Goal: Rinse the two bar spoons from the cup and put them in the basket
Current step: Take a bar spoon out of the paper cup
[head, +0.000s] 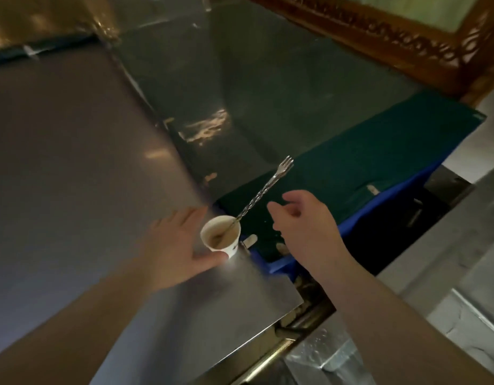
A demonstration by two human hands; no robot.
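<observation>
Head view: both hands open, left hand (176,245) touching cup (222,237), right hand (304,220) beside bar spoon (257,194).

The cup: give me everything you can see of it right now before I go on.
The cup is small and white, looks like paper, with a dark mark low on its side. It stands tilted toward the camera near the corner of the steel counter, holding tan liquid or residue. A twisted metal bar spoon leans out of it up to the right, its fork end uppermost; I can make out only one handle. The left hand touches the cup's base with its thumb. The right hand hovers open beside it, not touching.
</observation>
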